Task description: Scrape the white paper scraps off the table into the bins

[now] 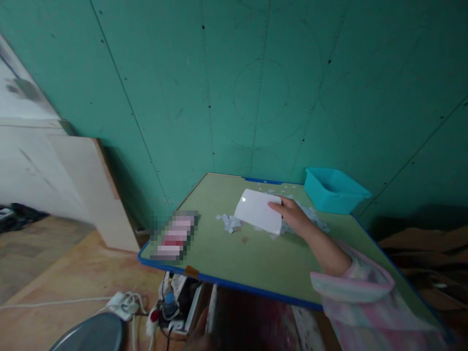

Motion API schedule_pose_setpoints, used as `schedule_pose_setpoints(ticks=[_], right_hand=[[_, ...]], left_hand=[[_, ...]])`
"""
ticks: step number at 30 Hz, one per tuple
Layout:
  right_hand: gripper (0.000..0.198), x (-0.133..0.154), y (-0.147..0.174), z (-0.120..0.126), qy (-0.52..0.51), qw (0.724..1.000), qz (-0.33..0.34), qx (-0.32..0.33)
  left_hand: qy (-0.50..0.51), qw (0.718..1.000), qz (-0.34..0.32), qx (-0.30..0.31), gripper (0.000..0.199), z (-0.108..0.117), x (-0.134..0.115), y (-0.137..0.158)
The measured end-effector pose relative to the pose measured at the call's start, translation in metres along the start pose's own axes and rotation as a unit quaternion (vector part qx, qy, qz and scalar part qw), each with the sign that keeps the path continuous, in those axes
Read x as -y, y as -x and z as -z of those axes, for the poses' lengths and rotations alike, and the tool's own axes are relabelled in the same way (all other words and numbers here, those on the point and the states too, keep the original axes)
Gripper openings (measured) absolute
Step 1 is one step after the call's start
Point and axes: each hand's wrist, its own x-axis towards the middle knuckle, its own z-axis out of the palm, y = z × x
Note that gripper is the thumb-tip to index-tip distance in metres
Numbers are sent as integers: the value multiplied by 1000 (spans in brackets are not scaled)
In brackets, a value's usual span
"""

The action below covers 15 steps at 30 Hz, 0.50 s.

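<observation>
Head view: right hand (294,217), grip closed on white paper sheet (258,211), long axis running left-right.

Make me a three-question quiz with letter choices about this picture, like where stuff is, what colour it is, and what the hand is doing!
1. Where is the tub?
A. the table's far right corner
B. the floor
C. under the table

2. What colour is the table's edge?
A. red
B. blue
C. yellow

3. What is the right hand doing?
A. hanging free
B. holding a cup
C. resting on the white paper

Answers:
1 A, the turquoise tub sits there by the wall.
2 B, a blue rim runs round the green top.
3 C, the fingers lie on the sheet, among paper scraps.
</observation>
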Motion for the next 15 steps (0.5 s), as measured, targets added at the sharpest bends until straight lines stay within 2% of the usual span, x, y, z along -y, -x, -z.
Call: schedule_pose_setpoints(ticks=[5,8,11,15], right_hand=[[30,5,-32,-22,-141,987,-32,-75],[27,-2,-31,-27,-201,974,-76,-75],[24,-10,-25,-22,-214,970,-91,-71],[15,-20,-25,-11,-208,968,-90,-103]], left_hand=[[-84,995,-32,-39,85,20,-10,3],[-152,986,-39,-54,76,34,-9,-3],[-186,980,-26,-64,69,48,1,-16],[-181,982,11,-57,83,57,12,-36]])
